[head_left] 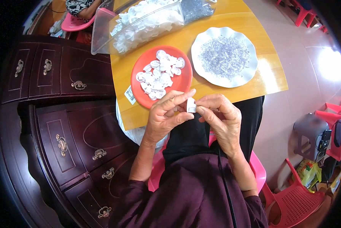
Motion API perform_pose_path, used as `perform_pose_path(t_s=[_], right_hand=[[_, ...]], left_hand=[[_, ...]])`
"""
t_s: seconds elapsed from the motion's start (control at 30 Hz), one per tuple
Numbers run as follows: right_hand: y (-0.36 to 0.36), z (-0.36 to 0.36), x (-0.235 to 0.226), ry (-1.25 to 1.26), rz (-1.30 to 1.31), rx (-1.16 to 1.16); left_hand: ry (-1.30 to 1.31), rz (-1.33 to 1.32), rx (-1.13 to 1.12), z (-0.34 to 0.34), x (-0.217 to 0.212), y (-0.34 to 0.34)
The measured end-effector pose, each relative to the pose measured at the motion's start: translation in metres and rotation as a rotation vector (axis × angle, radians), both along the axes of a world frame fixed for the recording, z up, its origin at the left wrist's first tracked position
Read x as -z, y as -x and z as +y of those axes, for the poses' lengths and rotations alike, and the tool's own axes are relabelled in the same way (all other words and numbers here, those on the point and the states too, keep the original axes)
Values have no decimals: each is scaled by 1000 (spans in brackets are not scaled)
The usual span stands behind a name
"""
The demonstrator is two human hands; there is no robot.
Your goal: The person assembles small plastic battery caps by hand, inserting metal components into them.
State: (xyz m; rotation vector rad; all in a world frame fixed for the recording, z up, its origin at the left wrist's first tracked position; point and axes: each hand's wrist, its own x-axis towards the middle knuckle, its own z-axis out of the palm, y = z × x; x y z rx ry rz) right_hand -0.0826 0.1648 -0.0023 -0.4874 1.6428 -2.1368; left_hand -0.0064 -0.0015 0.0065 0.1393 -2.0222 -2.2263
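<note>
1 white piece (191, 106), long axis pointing away

Top (193, 190) is plain dark maroon with elbow-length sleeves (132, 194). Trousers (183, 140) are black. Thin black cord (226, 186) runs down the front

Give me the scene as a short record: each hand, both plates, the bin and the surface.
Left hand: fingers holding a small white piece
Right hand: fingers at that piece's right edge; whether they grip a separate part is unclear
Red plate: pile of white parts
Scalloped white plate: clear slivers; right of the red plate
Clear bin: heaped white items; beyond the red plate
Surface: yellow wooden table
</note>
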Motion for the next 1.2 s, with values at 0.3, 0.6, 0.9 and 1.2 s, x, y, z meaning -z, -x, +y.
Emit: perform_pose_path(t_s=[0.3,0.6,0.9,1.2], right_hand=[[2,11,1,107,-379,-82],[3,18,5,146,-403,-145],[6,14,15,149,-419,-106],[26,6,39,-147,-375,-53]], left_hand=[[204,62,-8,3,-6,1],[174,27,41,4,-7,4],[225,13,45,6,-4,16],[818,253,-306,-59,-60,88]])
